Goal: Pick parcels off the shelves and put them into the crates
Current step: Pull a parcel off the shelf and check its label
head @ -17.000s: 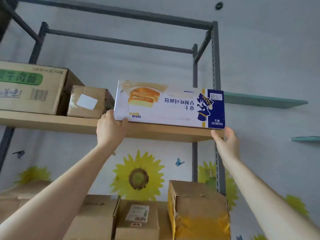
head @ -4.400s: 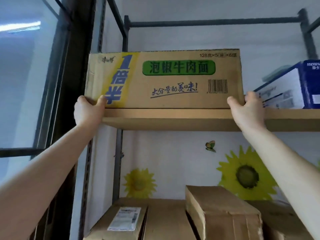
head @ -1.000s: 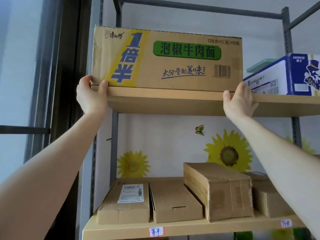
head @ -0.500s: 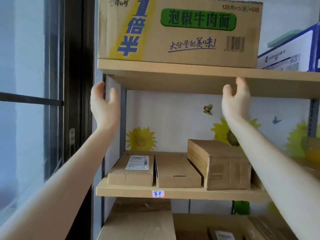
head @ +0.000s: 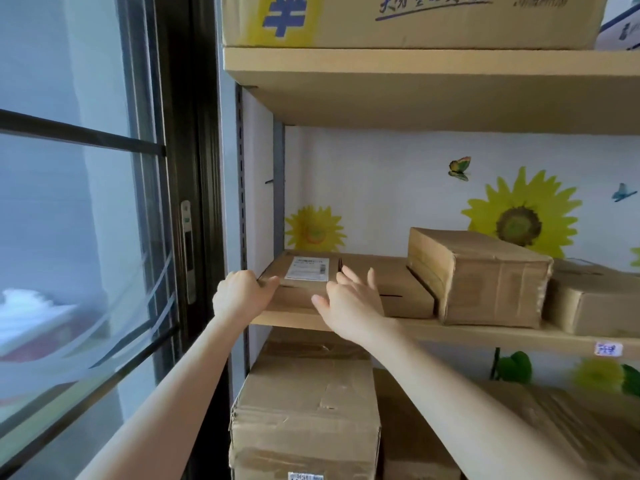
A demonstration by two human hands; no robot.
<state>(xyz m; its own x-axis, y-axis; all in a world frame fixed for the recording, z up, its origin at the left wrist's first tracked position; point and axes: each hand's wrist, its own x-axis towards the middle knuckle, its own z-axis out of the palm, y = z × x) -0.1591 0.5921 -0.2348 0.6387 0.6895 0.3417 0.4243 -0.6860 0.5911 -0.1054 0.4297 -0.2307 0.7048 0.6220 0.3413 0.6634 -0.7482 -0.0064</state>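
At the middle shelf's (head: pixel 485 336) left end, the labelled parcel (head: pixel 306 271) lies flat between the upright (head: pixel 242 168) and a neighbouring parcel (head: pixel 398 282), with open room above. The left hand (head: pixel 242 296) grips its near left corner. The right hand (head: pixel 349 301), fingers spread, is at its near right edge.

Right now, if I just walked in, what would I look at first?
Two bare hands reach to the middle shelf: the left hand grips the left front corner of a flat labelled parcel, and the right hand spreads open by its right side. Behind, a big yellow sunflower sticker glows, and a printed carton sits on the top shelf.
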